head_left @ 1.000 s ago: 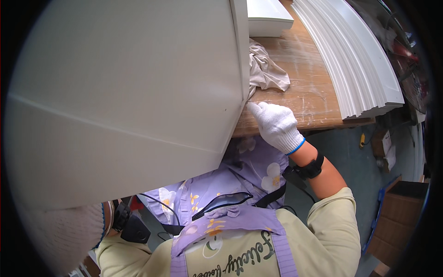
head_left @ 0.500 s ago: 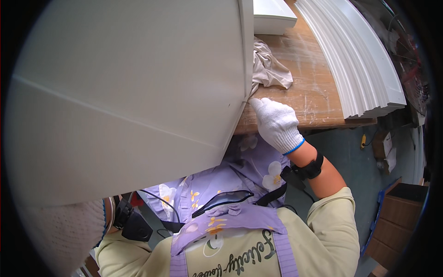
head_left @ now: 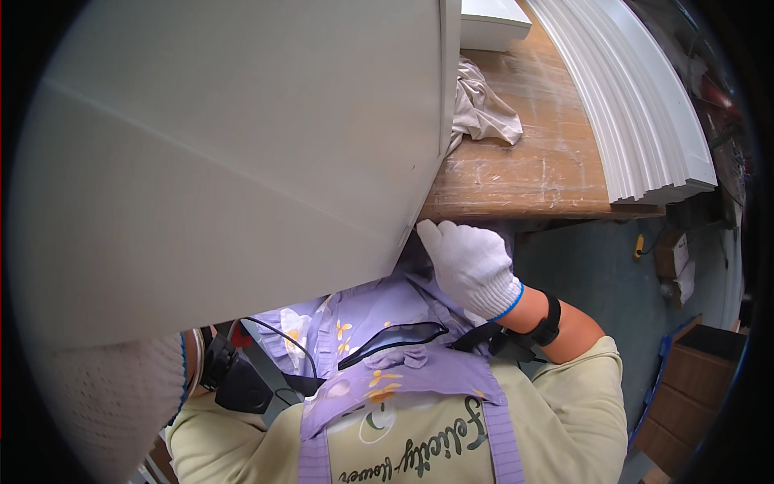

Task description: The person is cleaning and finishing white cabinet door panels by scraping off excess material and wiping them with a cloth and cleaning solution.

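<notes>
A large white panel (head_left: 266,161) fills the upper left, tilted, its near edge above my lap. A narrow strip or lip (head_left: 444,89) runs down its right side. My right hand (head_left: 472,262), in a white knit glove with a blue cuff, is closed with thumb and forefinger together beside the panel's lower right edge. What lies in that pinch, if anything, is too small to make out. My left hand (head_left: 117,399), in a similar glove, is large and close at the lower left against the panel's near left edge; its fingers are hidden.
Beyond the panel stands a scratched wooden table (head_left: 548,153). It bears a crumpled beige cloth (head_left: 488,109), a white box-like piece (head_left: 493,22) and a row of stacked white panels (head_left: 637,105). A brown drawer-like box (head_left: 689,395) is on the floor at right.
My right hand has moved down along the panel's right edge toward me, still closed. The panel has shifted slightly up and right in view. My left hand stays at the lower left.
</notes>
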`<state>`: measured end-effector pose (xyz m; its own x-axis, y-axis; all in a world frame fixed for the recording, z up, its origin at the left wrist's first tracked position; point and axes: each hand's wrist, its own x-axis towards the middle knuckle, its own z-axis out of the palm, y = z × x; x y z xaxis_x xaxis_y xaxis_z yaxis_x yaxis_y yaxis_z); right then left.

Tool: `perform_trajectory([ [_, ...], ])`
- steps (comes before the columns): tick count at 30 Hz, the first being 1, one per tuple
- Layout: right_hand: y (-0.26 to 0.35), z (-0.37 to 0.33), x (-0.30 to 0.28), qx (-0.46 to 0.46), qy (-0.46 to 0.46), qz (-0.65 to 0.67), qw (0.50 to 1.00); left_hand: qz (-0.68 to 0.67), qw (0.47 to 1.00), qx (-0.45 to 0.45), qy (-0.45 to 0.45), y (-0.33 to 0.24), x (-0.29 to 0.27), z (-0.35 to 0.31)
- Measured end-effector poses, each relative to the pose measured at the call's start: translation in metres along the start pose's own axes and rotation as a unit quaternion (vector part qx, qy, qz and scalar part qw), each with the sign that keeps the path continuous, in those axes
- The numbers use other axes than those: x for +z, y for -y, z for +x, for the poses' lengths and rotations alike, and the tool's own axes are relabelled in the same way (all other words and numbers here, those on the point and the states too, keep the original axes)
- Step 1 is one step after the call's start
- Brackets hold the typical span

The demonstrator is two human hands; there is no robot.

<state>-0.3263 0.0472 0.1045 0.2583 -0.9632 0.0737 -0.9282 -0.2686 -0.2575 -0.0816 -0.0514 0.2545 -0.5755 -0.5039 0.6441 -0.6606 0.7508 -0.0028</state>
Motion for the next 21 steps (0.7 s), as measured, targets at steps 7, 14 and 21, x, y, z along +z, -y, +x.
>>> perform_trajectory([
  [7, 0.008, -0.004, -0.001, 0.013, 0.023, 0.008, 1.000, 0.000, 1.000, 0.007, 0.001, -0.001, 0.000, 0.001],
  [14, 0.008, -0.004, 0.002, 0.014, 0.028, 0.023, 0.999, -0.001, 1.000, 0.012, 0.004, -0.001, 0.000, 0.002],
  [21, 0.007, -0.003, 0.001, 0.031, 0.052, 0.045, 0.997, 0.001, 1.000, 0.014, 0.004, -0.001, 0.001, 0.002],
])
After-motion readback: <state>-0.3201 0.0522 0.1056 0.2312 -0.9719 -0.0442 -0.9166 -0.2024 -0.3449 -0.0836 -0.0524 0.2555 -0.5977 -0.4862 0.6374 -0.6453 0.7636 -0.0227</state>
